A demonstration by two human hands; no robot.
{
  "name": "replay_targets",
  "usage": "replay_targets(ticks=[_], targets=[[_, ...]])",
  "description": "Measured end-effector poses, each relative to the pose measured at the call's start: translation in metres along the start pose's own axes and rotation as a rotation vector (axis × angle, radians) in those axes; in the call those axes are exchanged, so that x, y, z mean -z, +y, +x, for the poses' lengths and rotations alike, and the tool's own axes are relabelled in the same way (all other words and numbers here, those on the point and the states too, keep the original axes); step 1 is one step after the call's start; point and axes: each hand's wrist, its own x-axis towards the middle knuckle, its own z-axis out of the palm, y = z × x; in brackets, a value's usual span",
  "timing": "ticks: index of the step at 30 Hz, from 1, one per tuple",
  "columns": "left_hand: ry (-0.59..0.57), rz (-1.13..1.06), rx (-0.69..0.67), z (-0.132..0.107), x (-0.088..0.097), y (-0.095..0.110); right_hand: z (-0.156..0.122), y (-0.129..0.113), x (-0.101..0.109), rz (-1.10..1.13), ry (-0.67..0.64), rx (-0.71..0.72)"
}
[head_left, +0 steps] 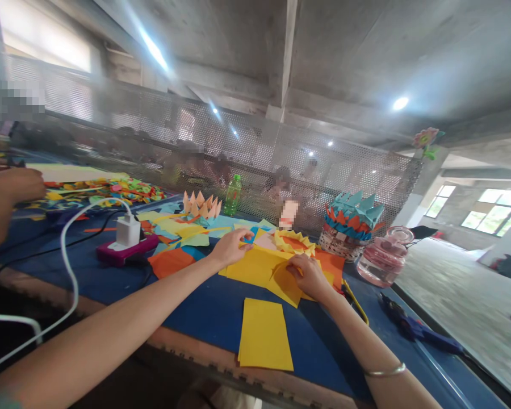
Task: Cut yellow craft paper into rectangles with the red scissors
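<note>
Yellow paper (249,268) lies in several overlapping sheets on the blue table in front of me. My left hand (234,247) is at its upper left edge, fingers curled and thumb against the paper. At the right side, my right hand (307,275) pinches a yellow sheet whose corner is bent up. Nearer to me rests a separate stack of yellow paper rectangles (266,335). Just beyond my hands sits a yellow pointed paper ring (296,243), with orange paper (333,266) beside it. The undersides of the held sheets are hidden.
Right of my hands stand a basket with folded-paper spikes (344,241), a pink glass jar (383,261), yellow-handled scissors (356,304) and a glue gun (421,329). Leftward are a purple power strip (123,250) with a white cable, paper scraps, and another person's hand (19,184).
</note>
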Motion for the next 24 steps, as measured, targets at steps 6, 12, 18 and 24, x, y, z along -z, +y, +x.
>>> replay_targets(ticks=[6,12,18,24], targets=[[0.162,-0.194,0.142,0.004,0.006,0.002,0.002,0.008,0.009,0.023,0.163,-0.011],[-0.133,-0.774,0.386,0.001,-0.002,0.005,0.000,0.013,0.011,0.052,0.157,-0.024],[-0.218,-0.945,0.540,0.000,-0.010,0.007,0.004,0.003,0.010,0.073,0.265,-0.005],[-0.259,-0.940,0.550,-0.001,-0.008,0.011,0.022,-0.029,0.002,0.067,0.254,-0.026]])
